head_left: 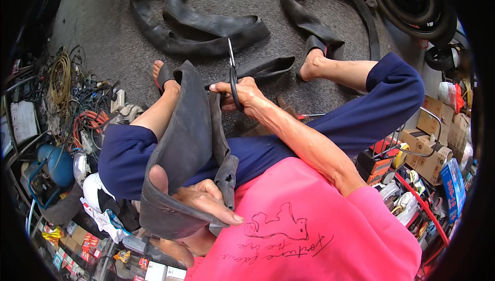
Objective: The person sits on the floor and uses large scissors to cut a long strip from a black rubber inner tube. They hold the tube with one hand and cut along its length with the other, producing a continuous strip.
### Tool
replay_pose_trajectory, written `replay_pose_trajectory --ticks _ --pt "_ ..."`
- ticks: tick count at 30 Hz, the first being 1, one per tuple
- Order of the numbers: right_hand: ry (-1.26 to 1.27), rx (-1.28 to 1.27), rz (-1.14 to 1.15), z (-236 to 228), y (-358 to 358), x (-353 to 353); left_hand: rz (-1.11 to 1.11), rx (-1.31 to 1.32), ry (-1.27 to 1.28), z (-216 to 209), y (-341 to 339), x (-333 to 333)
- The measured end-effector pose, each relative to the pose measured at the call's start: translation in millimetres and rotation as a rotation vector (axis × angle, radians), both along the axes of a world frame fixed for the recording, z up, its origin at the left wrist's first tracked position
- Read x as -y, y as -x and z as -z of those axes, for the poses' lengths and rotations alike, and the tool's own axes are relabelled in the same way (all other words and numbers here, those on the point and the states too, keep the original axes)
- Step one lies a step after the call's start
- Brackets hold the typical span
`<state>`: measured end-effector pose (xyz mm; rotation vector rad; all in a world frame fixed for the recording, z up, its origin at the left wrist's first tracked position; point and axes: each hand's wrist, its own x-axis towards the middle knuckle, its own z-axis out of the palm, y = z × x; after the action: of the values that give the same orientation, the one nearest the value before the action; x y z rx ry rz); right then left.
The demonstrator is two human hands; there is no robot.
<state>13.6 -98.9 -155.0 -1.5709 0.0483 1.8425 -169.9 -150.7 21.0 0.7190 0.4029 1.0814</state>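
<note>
My left hand is closed around a wide sheet of grey-black rubber inner tube, near its lower end. The tube stands up in front of my left leg, and a narrower folded part hangs beside it. Part of my left hand is hidden behind the rubber. With my right hand I grip a pair of scissors by its black handles, the metal blades pointing away from me. The fingers of this hand are close to the tube's inner edge; whether they touch it I cannot tell.
More inner tubes lie on the grey floor: a folded one ahead, a looped one to the right. A short rubber piece lies nearer. Tangled cables crowd the left, cardboard boxes the right, tyres the far right.
</note>
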Motion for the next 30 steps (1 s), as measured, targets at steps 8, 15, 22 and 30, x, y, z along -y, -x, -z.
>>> replay_pose_trajectory --ticks 8,15,22,30 --pt "-0.296 -0.165 0.388 -10 -38 -7 -0.101 -0.061 -0.019 3 31 -6" --pt "-0.44 -0.134 0.453 -53 -68 -8 -0.167 -0.097 -0.006 3 37 -15" --pt "-0.536 -0.136 0.44 -55 -75 -3 -0.026 -0.017 -0.144 10 43 -29" --pt "-0.517 0.123 0.35 -40 -101 0 -0.097 0.198 0.183 -6 10 -55"
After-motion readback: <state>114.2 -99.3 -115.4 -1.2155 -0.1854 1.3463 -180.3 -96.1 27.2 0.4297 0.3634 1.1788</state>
